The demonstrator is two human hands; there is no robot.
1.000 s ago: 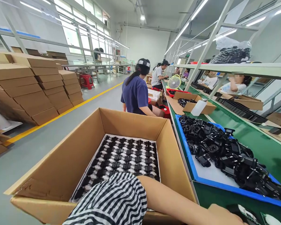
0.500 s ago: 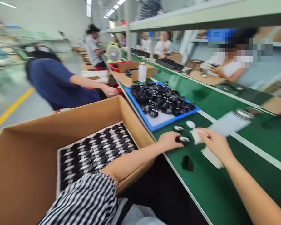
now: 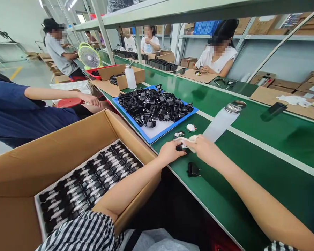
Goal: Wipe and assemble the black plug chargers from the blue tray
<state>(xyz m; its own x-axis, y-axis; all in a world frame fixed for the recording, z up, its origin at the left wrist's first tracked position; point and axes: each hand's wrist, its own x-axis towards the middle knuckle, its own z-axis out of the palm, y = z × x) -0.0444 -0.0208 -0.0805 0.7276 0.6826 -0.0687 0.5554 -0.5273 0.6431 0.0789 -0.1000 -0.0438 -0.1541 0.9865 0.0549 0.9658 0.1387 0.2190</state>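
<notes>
Both hands are down on the green belt (image 3: 251,164), right near its front edge. The left hand (image 3: 170,153) sits with fingers curled onto a small black plug part (image 3: 182,149), gripping it from the left. The right hand (image 3: 202,146) comes in from the other side, closed around a white cloth (image 3: 184,140) that's pressed on top of that same part. So the part is pinched between the 2 hands, just in from the belt edge.

Another black plug (image 3: 193,170) lies loose just beside them, closer to the body, not touched by anything. 2 more small pieces (image 3: 185,130) sit between the hands and the blue tray (image 3: 153,138), close to its near corner. The tray carries a heap of black adapters (image 3: 153,106) and its corner is near the hands but not touching.

A white bottle (image 3: 221,120) lies tilted just past the right hand, near the white stripe on the belt.

Room-wise: the belt to the right of the forearm is open green surface. On the left it's tight, the cardboard box (image 3: 68,139) butts up against the table edge with the left forearm crossing its corner, rows of plugs (image 3: 94,181) packed inside.
</notes>
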